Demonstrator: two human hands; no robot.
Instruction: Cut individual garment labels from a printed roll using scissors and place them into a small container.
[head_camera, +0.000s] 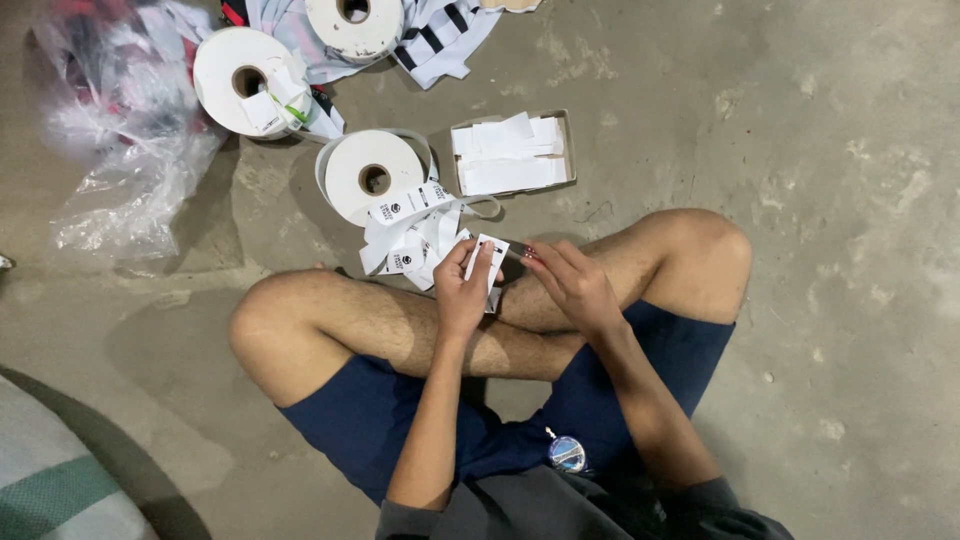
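White label (487, 258) in left hand (462, 292), right hand (570, 283) beside.

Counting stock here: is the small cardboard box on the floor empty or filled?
Filled. The cardboard box lies open, with white labels stacked inside, covering nearly its whole bottom.

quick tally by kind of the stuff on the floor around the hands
White label rolls: 3
Cardboard tray of cut labels: 1
Clear plastic bag: 1
Striped cloth: 1
Label held in left hand: 1
Total: 7
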